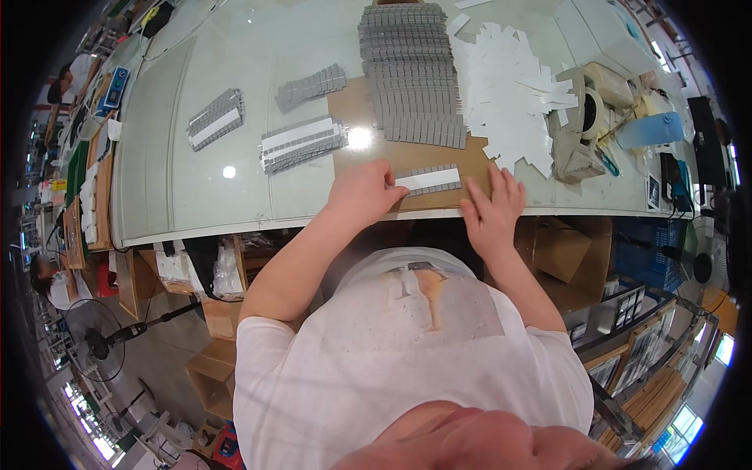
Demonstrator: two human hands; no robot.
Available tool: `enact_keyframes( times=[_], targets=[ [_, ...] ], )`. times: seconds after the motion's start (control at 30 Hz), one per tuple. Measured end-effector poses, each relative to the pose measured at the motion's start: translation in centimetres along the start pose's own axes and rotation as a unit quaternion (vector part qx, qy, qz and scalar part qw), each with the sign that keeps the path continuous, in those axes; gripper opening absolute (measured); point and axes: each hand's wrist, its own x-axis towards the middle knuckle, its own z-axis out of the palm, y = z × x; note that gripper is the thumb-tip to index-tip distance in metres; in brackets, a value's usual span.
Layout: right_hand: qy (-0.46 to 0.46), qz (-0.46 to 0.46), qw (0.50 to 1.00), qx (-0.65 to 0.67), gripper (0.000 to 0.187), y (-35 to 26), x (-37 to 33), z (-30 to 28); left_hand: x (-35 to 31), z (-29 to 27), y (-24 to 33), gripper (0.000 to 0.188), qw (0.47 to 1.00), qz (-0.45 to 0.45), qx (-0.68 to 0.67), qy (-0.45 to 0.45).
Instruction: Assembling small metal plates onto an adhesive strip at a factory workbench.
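L hand point(363, 193) nearer, pinching L end of grey-white strip point(429, 180), axis approx. L–R; R hand point(495, 210) just off R end, fingers spread, released.

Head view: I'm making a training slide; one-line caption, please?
Left hand holds one end of a grey and white strip over brown board, open right hand near the other.
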Motion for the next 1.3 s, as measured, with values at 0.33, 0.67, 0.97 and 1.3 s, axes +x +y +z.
enact_keyframes(
  times=[0.33,0.67,0.97,1.3],
  targets=[
    [0.022,-0.06,0.996,0.058,0.039,-0.1,0.3,0.9,-0.9,-0.6,-1.3,0.036,1.0,-0.014,-0.012,0.012],
    [0.039,-0.067,0.992,0.103,0.046,-0.8,0.7,1.1,-6.6,1.0,-6.3,0.016,0.982,0.06,-0.114,0.136],
    [-0.02,-0.163,0.984,0.064,0.046,-4.2,1.2,1.9,-7.9,6.7,-5.8,0.018,0.974,0.034,-0.219,-0.036],
    [0.096,-0.159,0.955,0.232,0.023,-4.0,0.7,-2.4,-7.4,7.3,-5.8,0.025,0.838,0.001,-0.532,-0.12]
  ],
)
